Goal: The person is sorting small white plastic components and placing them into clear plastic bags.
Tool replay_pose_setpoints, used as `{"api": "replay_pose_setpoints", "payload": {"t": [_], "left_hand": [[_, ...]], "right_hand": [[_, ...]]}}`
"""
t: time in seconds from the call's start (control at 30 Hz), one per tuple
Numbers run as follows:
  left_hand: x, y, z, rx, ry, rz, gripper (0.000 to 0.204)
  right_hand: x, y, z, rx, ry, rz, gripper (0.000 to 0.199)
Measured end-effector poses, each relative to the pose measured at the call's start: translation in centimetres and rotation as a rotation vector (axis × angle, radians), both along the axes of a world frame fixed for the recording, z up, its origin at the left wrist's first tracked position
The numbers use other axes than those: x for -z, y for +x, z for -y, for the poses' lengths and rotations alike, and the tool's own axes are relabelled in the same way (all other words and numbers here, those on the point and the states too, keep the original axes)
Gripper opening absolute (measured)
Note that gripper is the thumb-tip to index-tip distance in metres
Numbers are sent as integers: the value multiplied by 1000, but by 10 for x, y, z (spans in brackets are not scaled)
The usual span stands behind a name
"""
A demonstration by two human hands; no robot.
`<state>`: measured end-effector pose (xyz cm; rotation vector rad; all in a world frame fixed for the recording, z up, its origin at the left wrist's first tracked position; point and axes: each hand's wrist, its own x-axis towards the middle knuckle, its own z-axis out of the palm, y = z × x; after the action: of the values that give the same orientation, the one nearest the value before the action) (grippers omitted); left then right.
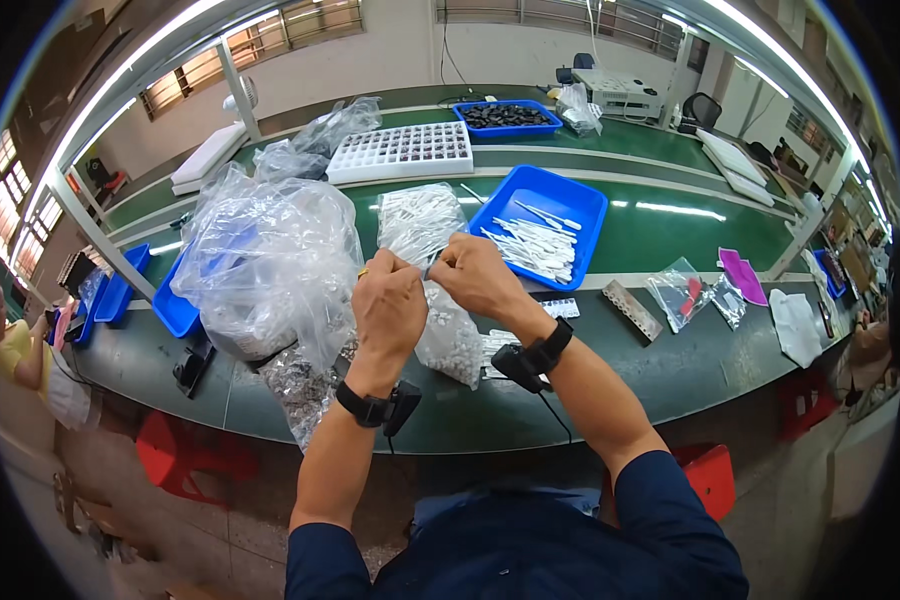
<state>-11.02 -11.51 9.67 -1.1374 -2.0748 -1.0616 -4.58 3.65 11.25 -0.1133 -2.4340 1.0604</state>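
My left hand [388, 305] and my right hand [478, 272] are close together with fingers pinched. They grip the gathered top of a clear plastic bag [450, 345] that holds small white pieces and rests on the bench below them. Just beyond my knuckles lies another clear bag [420, 215] full of thin white sticks. A blue tray [592, 205] to its right contains loose white stick-like parts [545, 245]. Left of my hands sits a large, crumpled clear bag [270, 260]. A smaller bag of greyish pieces [300, 390] hangs near the front edge.
Behind are a white foam tray [400, 155] of dark parts and a blue tray [510, 128] of black pieces. To the right lie a speckled strip [632, 310], a clear bag with a red item [678, 295] and a pink sheet [742, 276]. Red stools [185, 455] stand below.
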Motion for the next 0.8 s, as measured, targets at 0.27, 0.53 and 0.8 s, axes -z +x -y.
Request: {"api": "replay_pose_setpoints", "payload": {"t": [0.27, 0.53, 0.8], "left_hand": [[3, 3, 5, 20, 126, 79, 10], [0, -3, 13, 86, 54, 221, 9], [-16, 6, 9, 241, -86, 512, 11]], "right_hand": [[-4, 3, -8, 62, -97, -3, 26], [-10, 13, -19, -172, -256, 207, 28], [-38, 19, -31, -235, -108, 475, 27]]}}
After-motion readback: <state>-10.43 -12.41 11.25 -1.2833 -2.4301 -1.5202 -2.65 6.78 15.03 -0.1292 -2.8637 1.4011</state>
